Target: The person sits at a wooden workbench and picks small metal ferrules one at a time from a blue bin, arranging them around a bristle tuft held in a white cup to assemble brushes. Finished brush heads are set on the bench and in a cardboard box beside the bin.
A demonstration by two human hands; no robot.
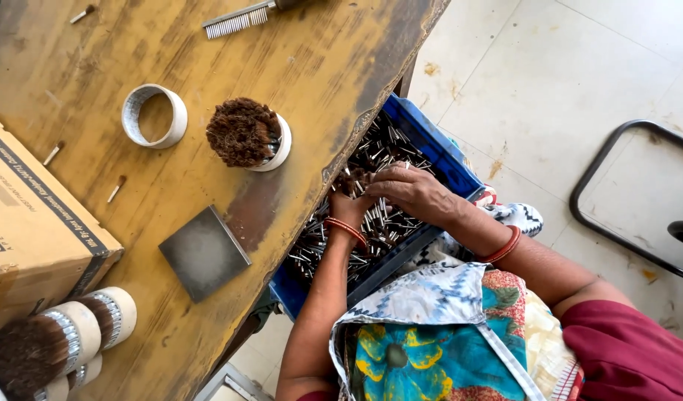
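Head view, person seated, lap covered by patterned cloth (430, 334) at 6 o'clock. Blue crate (438, 152) rests on the lap, tucked partly under the table edge, full of small metal-capped bristle tufts (371, 238).

Left hand (349, 204), red bangle at the wrist, sits deep in the crate with fingers curled shut around a brown bundle of tufts (350, 180), held upright. Right hand (412, 191) lies just at 3 o'clock of it, fingers bent down onto the loose tufts and touching the bundle's side; whether it pinches one piece I cannot tell, fingertips hidden.

Judgement on doing this well: keep the left grip firm and low on the metal ends so the bundle stays even, feed pieces in with the right hand all facing one way, and do it over the crate so drops fall back in.

Farther out, on the worn yellow wooden table (207, 74): grey square plate (204, 252) at 9 o'clock of the hands, white ring packed with brown bristles (246, 134) at 11 o'clock, empty white ring (154, 115) beside it. Finished round brushes (59, 338) at the lower left, cardboard box (29, 223) above them. Metal comb (237, 18) at the far edge, 12 o'clock. Black metal frame (616, 200) on the tiled floor at 3 o'clock.
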